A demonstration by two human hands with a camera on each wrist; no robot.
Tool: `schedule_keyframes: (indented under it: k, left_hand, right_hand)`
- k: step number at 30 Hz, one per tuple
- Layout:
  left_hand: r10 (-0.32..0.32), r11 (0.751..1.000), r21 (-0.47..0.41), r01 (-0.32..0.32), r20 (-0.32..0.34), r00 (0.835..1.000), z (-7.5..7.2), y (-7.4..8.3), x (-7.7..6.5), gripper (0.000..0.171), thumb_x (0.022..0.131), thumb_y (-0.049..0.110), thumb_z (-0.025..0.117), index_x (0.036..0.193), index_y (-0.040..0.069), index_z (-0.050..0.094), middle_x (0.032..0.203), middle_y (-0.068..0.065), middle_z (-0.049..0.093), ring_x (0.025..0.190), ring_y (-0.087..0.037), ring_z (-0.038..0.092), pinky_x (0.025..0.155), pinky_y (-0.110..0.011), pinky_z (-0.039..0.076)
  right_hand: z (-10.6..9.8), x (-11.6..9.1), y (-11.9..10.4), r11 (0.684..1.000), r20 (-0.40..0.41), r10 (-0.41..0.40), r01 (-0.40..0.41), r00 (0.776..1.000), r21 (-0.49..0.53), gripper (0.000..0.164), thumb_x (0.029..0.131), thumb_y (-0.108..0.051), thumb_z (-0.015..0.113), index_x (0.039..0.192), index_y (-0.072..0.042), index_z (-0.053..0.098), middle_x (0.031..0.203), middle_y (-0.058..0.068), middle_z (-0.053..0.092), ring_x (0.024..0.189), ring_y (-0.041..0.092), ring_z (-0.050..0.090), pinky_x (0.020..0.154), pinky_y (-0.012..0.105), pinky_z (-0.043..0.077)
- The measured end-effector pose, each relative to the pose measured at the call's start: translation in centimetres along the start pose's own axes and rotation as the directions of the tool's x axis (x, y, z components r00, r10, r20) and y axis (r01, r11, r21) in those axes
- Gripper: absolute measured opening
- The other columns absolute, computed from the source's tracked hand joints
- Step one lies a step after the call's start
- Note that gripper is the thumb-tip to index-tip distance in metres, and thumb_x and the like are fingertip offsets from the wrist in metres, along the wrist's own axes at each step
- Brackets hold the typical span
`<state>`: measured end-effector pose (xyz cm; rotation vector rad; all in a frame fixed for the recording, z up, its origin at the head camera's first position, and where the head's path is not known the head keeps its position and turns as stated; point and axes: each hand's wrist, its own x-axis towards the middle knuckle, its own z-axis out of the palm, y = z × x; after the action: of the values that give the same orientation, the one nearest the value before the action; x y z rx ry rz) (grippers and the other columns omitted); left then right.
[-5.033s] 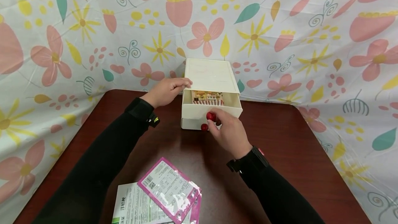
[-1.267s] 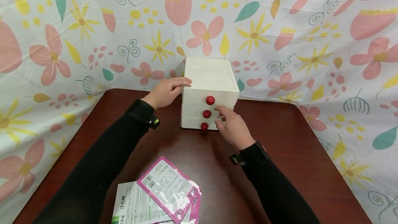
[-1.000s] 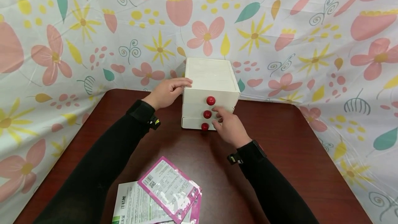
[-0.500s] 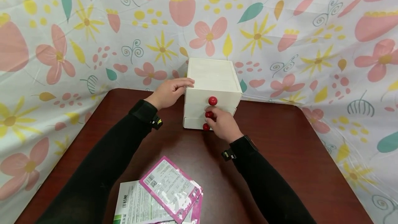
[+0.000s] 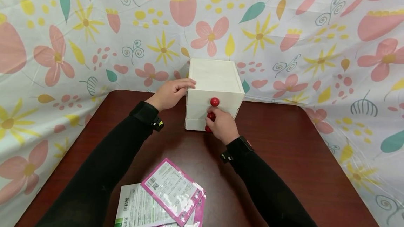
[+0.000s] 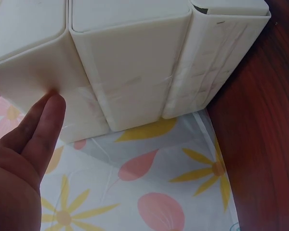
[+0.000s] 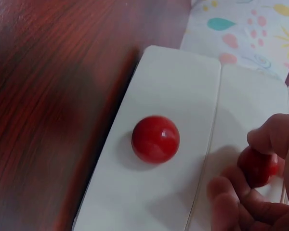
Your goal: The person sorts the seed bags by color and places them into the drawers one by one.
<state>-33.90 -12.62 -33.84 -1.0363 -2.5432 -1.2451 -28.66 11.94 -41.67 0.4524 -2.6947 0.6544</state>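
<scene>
the middle red knob is on the near side of the white box. the right hand pinches it. the left hand rests on the box's left edge, fingers rather straight. if that hand slips, a hard pull might drag the whole box. the flowery cloth is close on the far side; near, the table leaves room before the packets.
</scene>
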Motion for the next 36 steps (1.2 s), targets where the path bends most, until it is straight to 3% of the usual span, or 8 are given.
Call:
schedule_keyframes:
  k: [7, 13, 36]
  left_hand:
    - [-0.004, 1.000, -0.008, 0.004, 0.015, 1.000, -0.1, -0.1, 0.0, 0.036, 0.109, 0.026, 0.041, 0.134, 0.017, 0.065, 0.141, 0.012, 0.054, 0.133, -0.001, 0.041, 0.102, -0.027, 0.041]
    - [0.001, 1.000, -0.007, -0.001, 0.011, 1.000, -0.1, 0.1, 0.1, 0.036, 0.109, 0.023, 0.041, 0.133, 0.016, 0.066, 0.141, 0.011, 0.054, 0.134, 0.000, 0.039, 0.100, -0.027, 0.042]
    - [0.004, 1.000, -0.028, -0.004, -0.002, 1.000, 0.1, 0.0, -0.1, 0.035, 0.109, 0.021, 0.041, 0.131, 0.015, 0.067, 0.140, 0.011, 0.055, 0.133, -0.001, 0.041, 0.101, -0.026, 0.041]
  right_hand:
    - [-0.1, -0.3, -0.4, 1.000, -0.007, 0.026, -0.026, 1.000, 0.009, 0.022, 0.090, -0.018, 0.062, 0.111, -0.010, 0.065, 0.075, 0.004, 0.061, 0.063, 0.023, 0.055, 0.059, 0.034, 0.047]
    - [-0.3, -0.2, -0.5, 0.999, -0.004, 0.040, -0.039, 0.999, 0.020, 0.024, 0.091, -0.018, 0.062, 0.112, -0.010, 0.066, 0.079, 0.005, 0.064, 0.064, 0.022, 0.056, 0.060, 0.034, 0.048]
    - [-0.3, -1.2, -0.7, 1.000, -0.032, -0.002, 0.002, 0.999, 0.000, 0.019, 0.087, -0.015, 0.063, 0.105, -0.009, 0.064, 0.073, 0.001, 0.061, 0.058, 0.020, 0.053, 0.056, 0.033, 0.046]
